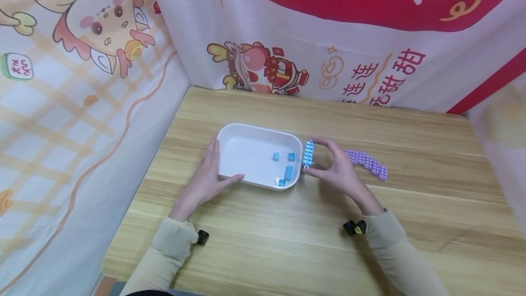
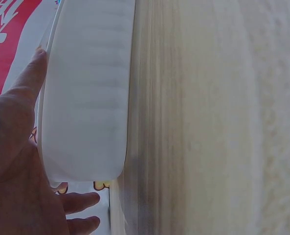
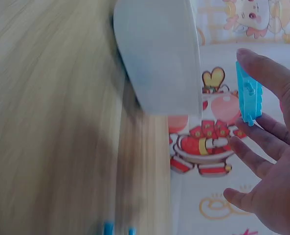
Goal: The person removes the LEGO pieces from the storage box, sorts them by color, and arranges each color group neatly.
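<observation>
- My left hand (image 1: pixel 202 182), one: left of centre frame, thumb along the near rim and fingers reaching straight at the left end of the white tray.
- My right hand (image 1: pixel 341 170), one: right of centre frame, apart from the left; thumb and fingertips pinch a built piece.
- Blue brick piece (image 1: pixel 308 152), one: studded, long and narrow, held upright in the head view, just beside the tray's right end, at the middle of the frame.
- White tray (image 1: pixel 246 156), one: rounded corners, middle of the frame, set on the bench.
- Loose blue bricks (image 1: pixel 289 172), four: inside the tray, toward its right end.
- Purple brick piece (image 1: pixel 367 163), one: studded, stepped outline, lying right of my right hand.
- Bench (image 1: pixel 267 241), one: pale wood grain, lower and middle frame.
- Printed cloth (image 1: pixel 263 17), red and white: hanging across the upper frame, with cartoon figures and lettering.
</observation>
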Action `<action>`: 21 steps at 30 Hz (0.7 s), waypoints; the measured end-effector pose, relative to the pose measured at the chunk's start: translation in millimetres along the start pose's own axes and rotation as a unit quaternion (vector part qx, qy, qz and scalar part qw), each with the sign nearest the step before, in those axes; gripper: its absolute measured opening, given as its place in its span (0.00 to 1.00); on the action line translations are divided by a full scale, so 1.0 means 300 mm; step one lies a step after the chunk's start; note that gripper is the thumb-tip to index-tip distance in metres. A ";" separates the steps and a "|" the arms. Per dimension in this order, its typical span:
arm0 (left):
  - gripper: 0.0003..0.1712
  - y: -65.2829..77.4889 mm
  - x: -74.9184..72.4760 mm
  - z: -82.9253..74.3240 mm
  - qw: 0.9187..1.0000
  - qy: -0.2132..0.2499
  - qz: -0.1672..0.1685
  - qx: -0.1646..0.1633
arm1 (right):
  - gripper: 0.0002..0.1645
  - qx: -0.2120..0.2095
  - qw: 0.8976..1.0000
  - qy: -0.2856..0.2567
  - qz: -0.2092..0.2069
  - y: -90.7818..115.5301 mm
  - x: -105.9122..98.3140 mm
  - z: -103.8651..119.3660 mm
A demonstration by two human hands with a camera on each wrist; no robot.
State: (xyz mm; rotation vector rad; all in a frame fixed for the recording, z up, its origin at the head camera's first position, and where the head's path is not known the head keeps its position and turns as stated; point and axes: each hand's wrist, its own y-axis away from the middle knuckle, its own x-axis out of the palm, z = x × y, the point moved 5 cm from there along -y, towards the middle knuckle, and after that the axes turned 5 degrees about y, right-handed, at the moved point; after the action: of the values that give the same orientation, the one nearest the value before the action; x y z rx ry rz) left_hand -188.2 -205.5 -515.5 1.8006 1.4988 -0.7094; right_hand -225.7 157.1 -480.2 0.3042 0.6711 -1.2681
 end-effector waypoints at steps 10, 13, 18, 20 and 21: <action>0.82 -0.003 0.002 0.005 1.000 -0.001 -0.003 0.004 | 0.50 0.004 0.999 0.027 -0.026 0.084 -0.073 -0.091; 0.82 -0.003 0.003 0.007 1.000 0.000 -0.003 0.005 | 0.50 0.015 0.999 0.026 -0.020 0.107 -0.089 -0.113; 0.82 -0.004 0.003 0.008 1.000 0.003 -0.002 0.005 | 0.51 0.030 0.999 0.015 -0.017 0.147 -0.119 -0.154; 0.82 -0.004 0.004 0.009 1.000 0.003 -0.001 0.005 | 0.51 0.030 0.999 0.012 -0.023 0.160 -0.131 -0.169; 0.82 -0.004 0.005 0.009 1.000 0.003 -0.001 0.004 | 0.51 0.030 0.999 0.010 -0.026 0.167 -0.136 -0.176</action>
State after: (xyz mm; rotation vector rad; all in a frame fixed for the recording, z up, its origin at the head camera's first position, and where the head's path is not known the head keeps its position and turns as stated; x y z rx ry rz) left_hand -189.0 -206.6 -518.6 1.8098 1.5041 -0.7127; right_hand -199.8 232.8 -503.4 0.3497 0.6627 -1.3388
